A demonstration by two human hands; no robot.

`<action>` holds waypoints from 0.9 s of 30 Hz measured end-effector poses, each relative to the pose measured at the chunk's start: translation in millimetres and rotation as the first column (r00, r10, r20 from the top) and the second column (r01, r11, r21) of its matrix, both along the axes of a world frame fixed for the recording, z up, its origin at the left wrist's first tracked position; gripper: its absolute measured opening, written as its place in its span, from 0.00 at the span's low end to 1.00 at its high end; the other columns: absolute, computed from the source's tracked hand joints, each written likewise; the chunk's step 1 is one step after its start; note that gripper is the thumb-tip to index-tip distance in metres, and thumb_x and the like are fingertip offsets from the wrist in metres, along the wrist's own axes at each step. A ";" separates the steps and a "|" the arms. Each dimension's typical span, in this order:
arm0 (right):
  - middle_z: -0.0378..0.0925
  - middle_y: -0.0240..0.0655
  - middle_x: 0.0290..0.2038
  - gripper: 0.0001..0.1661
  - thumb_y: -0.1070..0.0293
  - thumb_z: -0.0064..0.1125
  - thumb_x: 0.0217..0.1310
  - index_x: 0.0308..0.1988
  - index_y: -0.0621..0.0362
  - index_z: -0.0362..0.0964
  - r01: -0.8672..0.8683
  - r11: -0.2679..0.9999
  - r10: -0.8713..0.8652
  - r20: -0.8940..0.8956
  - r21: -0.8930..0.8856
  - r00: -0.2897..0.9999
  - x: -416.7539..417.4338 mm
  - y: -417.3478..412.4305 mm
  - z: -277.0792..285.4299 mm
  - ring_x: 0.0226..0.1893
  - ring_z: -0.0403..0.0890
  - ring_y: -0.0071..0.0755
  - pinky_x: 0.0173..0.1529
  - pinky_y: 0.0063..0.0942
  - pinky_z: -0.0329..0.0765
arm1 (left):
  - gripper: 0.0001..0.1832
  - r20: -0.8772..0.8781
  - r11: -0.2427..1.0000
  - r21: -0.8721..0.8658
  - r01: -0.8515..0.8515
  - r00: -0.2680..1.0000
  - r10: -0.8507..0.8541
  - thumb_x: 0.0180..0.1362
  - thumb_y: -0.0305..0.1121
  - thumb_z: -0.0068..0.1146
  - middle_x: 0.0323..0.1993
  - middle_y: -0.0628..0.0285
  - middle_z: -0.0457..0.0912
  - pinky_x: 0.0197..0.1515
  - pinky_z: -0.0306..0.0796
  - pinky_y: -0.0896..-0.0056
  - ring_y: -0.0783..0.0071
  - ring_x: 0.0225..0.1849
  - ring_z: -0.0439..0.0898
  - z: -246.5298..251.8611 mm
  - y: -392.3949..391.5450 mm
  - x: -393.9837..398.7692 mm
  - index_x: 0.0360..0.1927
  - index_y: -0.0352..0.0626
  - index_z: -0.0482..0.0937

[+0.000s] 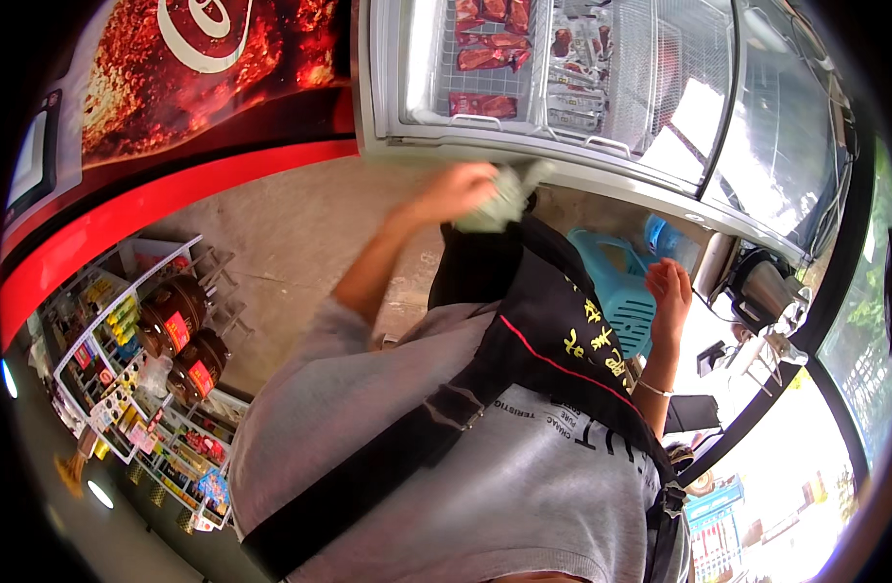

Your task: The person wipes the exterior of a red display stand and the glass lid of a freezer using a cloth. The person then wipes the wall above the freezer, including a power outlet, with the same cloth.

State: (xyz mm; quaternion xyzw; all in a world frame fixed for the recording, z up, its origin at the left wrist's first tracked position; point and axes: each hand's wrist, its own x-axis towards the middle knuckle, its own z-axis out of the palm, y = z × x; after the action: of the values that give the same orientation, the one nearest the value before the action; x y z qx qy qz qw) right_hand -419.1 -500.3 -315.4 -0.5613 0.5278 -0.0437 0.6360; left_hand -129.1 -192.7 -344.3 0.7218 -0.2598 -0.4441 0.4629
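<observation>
My left hand [464,191] grips a crumpled pale green cloth [498,204], blurred by motion. It is just in front of the near edge of a glass-topped display freezer [446,148]. My right hand [668,290] is raised on the other side of my body, fingers loosely bent and apart, with nothing visible in it. Beyond that hand stands a light blue plastic stool [627,310]. The black apron [555,291] on my front bears yellow writing. Inside the freezer, wire baskets hold red packets [493,58] and silvery packets [577,95].
To the left is a red drinks cooler [198,167]. A wire rack [125,321] of small packaged goods stands lower left, near brown barrel-shaped containers [173,321]. A blue-tinted water bottle [661,235] and a metal kettle [767,288] are at the right, close to a window [865,313].
</observation>
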 end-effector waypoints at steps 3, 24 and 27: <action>0.80 0.33 0.38 0.15 0.61 0.49 0.71 0.47 0.60 0.74 -0.118 0.993 0.118 -0.005 0.006 0.993 16.9 6.0 -10.2 0.39 0.79 0.24 0.45 0.24 0.77 | 0.13 0.639 0.865 0.298 -0.403 0.758 0.133 0.59 0.37 0.57 0.39 0.55 0.80 0.44 0.73 0.58 0.57 0.43 0.79 24.1 59.5 45.5 0.42 0.39 0.79; 0.81 0.38 0.35 0.17 0.59 0.51 0.70 0.46 0.60 0.76 -0.188 0.961 0.184 -0.040 -0.202 0.982 56.9 12.2 4.8 0.34 0.81 0.28 0.40 0.28 0.79 | 0.08 0.857 0.889 0.149 -0.433 0.505 0.102 0.48 0.32 0.57 0.30 0.50 0.77 0.40 0.69 0.50 0.49 0.36 0.77 -47.4 -5.2 24.9 0.30 0.39 0.79; 0.81 0.36 0.35 0.13 0.63 0.52 0.67 0.42 0.59 0.78 -0.189 0.951 0.205 0.041 -0.245 0.978 62.4 17.0 15.7 0.35 0.82 0.30 0.40 0.29 0.78 | 0.08 0.747 0.905 0.195 -0.377 0.655 0.112 0.50 0.33 0.61 0.34 0.48 0.80 0.38 0.72 0.51 0.49 0.34 0.78 -77.1 10.1 35.3 0.31 0.40 0.82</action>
State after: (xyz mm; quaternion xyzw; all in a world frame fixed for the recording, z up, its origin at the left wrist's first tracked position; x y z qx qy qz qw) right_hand -356.7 -483.3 -299.7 -0.6823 0.4387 -0.0619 0.5815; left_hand -93.8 -182.5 -421.4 0.9331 -0.2398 -0.0946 0.2507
